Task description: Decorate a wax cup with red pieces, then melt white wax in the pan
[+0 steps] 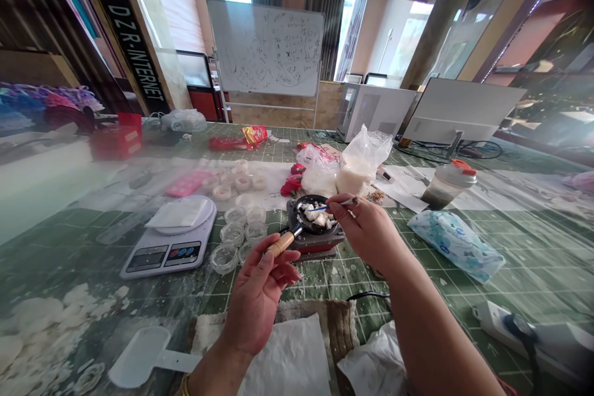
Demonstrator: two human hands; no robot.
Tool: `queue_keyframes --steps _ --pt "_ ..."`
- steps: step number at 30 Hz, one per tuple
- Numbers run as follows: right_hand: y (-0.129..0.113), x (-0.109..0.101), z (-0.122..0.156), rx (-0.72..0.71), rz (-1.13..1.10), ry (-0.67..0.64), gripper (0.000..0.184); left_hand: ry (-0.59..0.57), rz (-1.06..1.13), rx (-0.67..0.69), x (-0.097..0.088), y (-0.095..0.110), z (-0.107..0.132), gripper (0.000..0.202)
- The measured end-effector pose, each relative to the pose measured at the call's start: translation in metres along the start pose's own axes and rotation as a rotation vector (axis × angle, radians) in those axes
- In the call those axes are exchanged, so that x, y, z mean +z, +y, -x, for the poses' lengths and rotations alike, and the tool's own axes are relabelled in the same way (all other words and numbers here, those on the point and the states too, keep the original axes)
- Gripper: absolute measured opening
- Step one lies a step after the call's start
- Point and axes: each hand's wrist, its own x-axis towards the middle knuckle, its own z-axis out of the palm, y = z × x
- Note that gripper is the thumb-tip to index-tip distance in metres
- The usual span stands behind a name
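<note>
A small black pan [304, 223] with white chunks [320, 216] in it rests on a dark hot plate [315, 250]. My left hand [262, 288] grips its wooden handle [281, 244] between thumb and fingers. Above the pan's right side, my right hand [359, 226] is closed on a thin blue stick [319, 208], whose tip reaches into the white chunks. Left of the pan stand several clear round jars [232, 234]. Behind it are plastic bags of white material [357, 167] and red wrappers [292, 184].
A white kitchen scale [171, 241] stands left. White crumbs and a clear plastic scoop [142, 356] lie at front left. At right are a shaker bottle [450, 184], a tissue pack [455, 246] and a power strip [538, 334]. A cloth with white paper [290, 356] lies in front.
</note>
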Motion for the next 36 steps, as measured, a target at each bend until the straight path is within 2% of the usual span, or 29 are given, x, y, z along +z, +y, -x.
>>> queue_keyframes --steps 2,7,11,16,21,26,28,31,33,36 --pt "0.001 -0.001 0.000 0.013 0.022 0.022 0.025 0.001 -0.005 -0.002 0.000 0.000 0.000 0.029" --pt "0.007 -0.008 0.000 0.037 0.050 -0.029 0.025 0.005 0.002 0.003 0.000 0.000 0.000 0.029" --pt "0.009 -0.016 0.002 0.076 0.070 0.085 0.028 0.001 -0.006 -0.002 0.001 0.001 0.000 0.027" --pt "0.008 -0.015 0.001 0.061 0.043 -0.019 0.029 0.006 -0.006 0.003 0.000 0.001 0.000 0.026" --pt "0.011 -0.019 0.002 0.147 0.132 0.077 0.031 -0.004 -0.007 -0.007 0.000 0.000 0.000 0.026" --pt "0.010 -0.017 0.003 0.086 0.080 -0.068 0.026 -0.008 0.001 0.004 0.000 0.000 0.000 0.026" --pt "0.009 -0.016 0.002 0.071 0.059 -0.051 0.026 -0.004 0.002 0.003 0.000 0.000 0.000 0.026" --pt "0.010 -0.017 0.002 0.133 0.146 0.033 0.031 -0.003 -0.006 -0.005 -0.001 0.001 0.000 0.027" --pt "0.011 -0.018 0.001 0.162 0.198 0.016 0.031 -0.003 -0.009 -0.001 -0.001 0.001 0.001 0.027" --pt "0.012 -0.017 0.001 0.122 0.169 -0.056 0.029 -0.001 -0.007 0.007 -0.001 0.000 0.000 0.027"
